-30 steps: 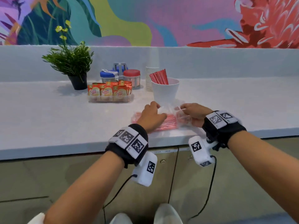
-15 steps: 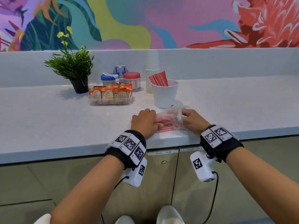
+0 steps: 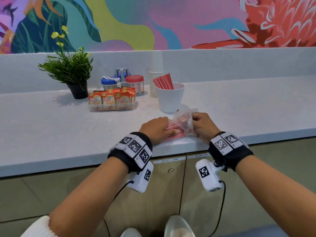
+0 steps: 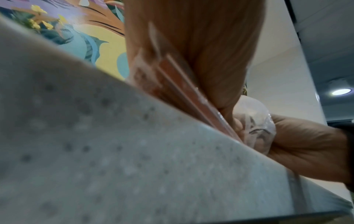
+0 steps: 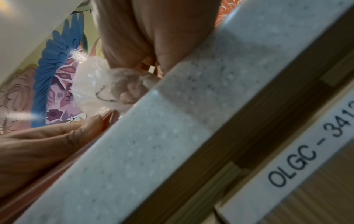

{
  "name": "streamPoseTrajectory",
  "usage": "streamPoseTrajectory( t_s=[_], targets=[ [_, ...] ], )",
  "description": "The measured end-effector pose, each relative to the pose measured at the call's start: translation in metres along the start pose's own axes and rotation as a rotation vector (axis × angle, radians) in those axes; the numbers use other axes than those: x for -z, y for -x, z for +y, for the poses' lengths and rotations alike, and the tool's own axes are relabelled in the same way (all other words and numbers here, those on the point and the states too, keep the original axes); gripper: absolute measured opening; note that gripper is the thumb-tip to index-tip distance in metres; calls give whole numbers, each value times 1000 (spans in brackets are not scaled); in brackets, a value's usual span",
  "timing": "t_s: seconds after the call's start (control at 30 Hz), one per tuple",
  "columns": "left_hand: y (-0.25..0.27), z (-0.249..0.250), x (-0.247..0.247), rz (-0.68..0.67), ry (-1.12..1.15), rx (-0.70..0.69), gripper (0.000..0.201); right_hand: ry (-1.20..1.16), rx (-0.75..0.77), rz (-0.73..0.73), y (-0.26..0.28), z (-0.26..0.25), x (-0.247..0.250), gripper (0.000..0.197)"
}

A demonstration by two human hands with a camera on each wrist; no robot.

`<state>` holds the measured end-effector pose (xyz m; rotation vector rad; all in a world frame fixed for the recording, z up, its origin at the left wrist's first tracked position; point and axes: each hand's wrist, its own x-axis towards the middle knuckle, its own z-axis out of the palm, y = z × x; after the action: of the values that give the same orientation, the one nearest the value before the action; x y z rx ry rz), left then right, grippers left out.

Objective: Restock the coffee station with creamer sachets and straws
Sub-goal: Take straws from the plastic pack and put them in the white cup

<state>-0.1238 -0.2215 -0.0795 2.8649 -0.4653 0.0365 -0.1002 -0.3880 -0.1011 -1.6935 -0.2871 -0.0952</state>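
Note:
A bundle of red straws (image 3: 172, 128) in a clear plastic bag (image 3: 183, 118) lies at the counter's front edge. My left hand (image 3: 168, 132) presses flat on the straws (image 4: 184, 94), fingers fairly straight (image 5: 57, 136). My right hand (image 3: 194, 120) grips the bag's crumpled end (image 5: 91, 84) just to the right, lifted a little off the counter. Behind them stands a white cup (image 3: 171, 100) holding more red straws (image 3: 163, 81). A clear tray of creamer sachets (image 3: 112, 100) sits further left.
A potted plant (image 3: 68, 71), blue- and red-lidded jars (image 3: 135, 82) and a stack of paper cups (image 3: 154, 82) line the back of the white counter (image 3: 51, 134). Cabinet doors with labels (image 3: 169, 160) are below the edge.
Both hands have drawn the bag of straws nearer the counter's front edge. The right hand has bunched the bag's end up, while the left hand stays pressed on the straws.

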Motion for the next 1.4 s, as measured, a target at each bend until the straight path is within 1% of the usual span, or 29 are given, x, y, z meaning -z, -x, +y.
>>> streamPoseTrajectory(
  t_s=[0.07, 0.13, 0.17, 0.23, 0.37, 0.43, 0.5, 0.53, 0.57, 0.6, 0.63, 0.67, 0.7, 0.73, 0.8, 0.9, 0.97, 1.07, 1.13, 1.2, 1.23, 1.27, 1.33, 1.4],
  targets=[
    [-1, -3, -2, -4, 21, -12, 56, -8, -16, 51, -1, 3, 2, 16],
    [-1, -7, -3, 0, 33, -17, 56, -17, 0, 79, -3, 6, 5, 12],
    [0, -9, -3, 5, 32, -14, 55, -32, 5, 101, -3, 6, 5, 16],
    [2, -12, -3, 14, 28, -9, 54, -115, -6, 152, -2, 6, 6, 20],
    [7, -18, -1, 5, 37, 10, 51, -320, -20, 235, 0, 4, 7, 15],
    [11, -23, 2, 9, 42, 34, 49, -373, -9, 278, 0, 4, 8, 14],
    [12, -27, 6, -6, 41, 70, 48, -399, -1, 289, -1, 3, 8, 14],
    [12, -28, 9, -17, 48, 96, 51, -403, 0, 285, -1, 3, 7, 14],
    [12, -27, 12, -16, 68, 117, 58, -399, -2, 276, -1, 3, 6, 14],
    [11, -24, 15, 6, 102, 128, 69, -391, -7, 267, -1, 2, 6, 14],
    [11, -18, 18, 51, 145, 120, 81, -382, -11, 260, -2, 2, 6, 13],
    [10, -10, 20, 108, 181, 92, 88, -373, -13, 255, -2, 2, 6, 13],
    [9, 0, 20, 163, 199, 49, 88, -365, -15, 251, -2, 2, 6, 13],
    [7, 10, 19, 203, 192, 7, 81, -360, -17, 247, -1, 3, 5, 14],
    [0, 28, 13, 225, 112, -40, 63, -362, -13, 237, -1, 2, 5, 14],
    [-9, 38, 4, 190, -30, -11, 44, -372, 6, 259, -2, -5, 13, 15],
    [-13, 36, 1, 156, -38, 11, 36, -364, 22, 295, -5, -12, 24, 16],
    [-18, 29, -2, 129, 57, 34, 27, -404, 31, 327, -9, -21, 30, 14],
    [-19, 27, -3, 138, 161, 49, 23, -496, 19, 321, -9, -24, 24, 11],
    [-17, 29, 0, 133, 255, 49, 24, -603, -18, 277, -8, -28, 14, 11],
    [-16, 31, 2, 123, 298, 53, 26, -630, -45, 232, -9, -30, 8, 12],
    [-15, 32, 4, 114, 344, 55, 26, -621, -71, 180, -9, -31, 2, 13],
    [-12, 34, 9, 104, 406, 47, 26, -487, -97, 117, -11, -33, -9, 16],
    [-8, 34, 13, 84, 415, 52, 23, -326, -72, 143, -17, -35, -17, 19]
  ],
)
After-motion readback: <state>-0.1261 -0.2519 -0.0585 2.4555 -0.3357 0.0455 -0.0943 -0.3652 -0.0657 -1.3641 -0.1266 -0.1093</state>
